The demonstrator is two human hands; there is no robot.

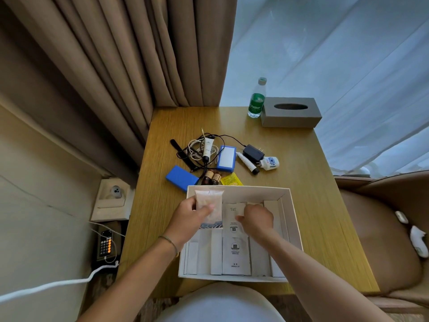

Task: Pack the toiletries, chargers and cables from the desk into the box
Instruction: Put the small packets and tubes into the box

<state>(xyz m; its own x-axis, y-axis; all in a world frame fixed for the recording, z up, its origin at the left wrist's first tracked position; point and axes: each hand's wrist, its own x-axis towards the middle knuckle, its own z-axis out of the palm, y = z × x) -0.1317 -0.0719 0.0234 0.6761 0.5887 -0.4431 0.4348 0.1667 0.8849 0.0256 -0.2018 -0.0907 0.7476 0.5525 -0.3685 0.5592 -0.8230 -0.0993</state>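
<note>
An open white box (293, 219) sits on the wooden desk (308, 173) in front of me, lined with several white packets. My left hand (188, 217) holds a translucent pale pouch (209, 203) over the box's far left corner. My right hand (257, 220) rests inside the box, fingers pinching a white packet (232, 211). Beyond the box lie tangled cables (197, 151), a white tube (207, 148), two blue boxes (226, 159) (181, 177), a black charger (253, 153), a second tube (246, 162), a white plug adapter (270, 163), two small brown bottles (212, 177) and a yellow sachet (231, 180).
A green-labelled water bottle (256, 99) and a grey tissue box (290, 111) stand at the desk's far right. Curtains hang behind. A phone (107, 245) charges on the floor at left beside a wall socket (112, 198). A tan chair (383, 228) is on the right.
</note>
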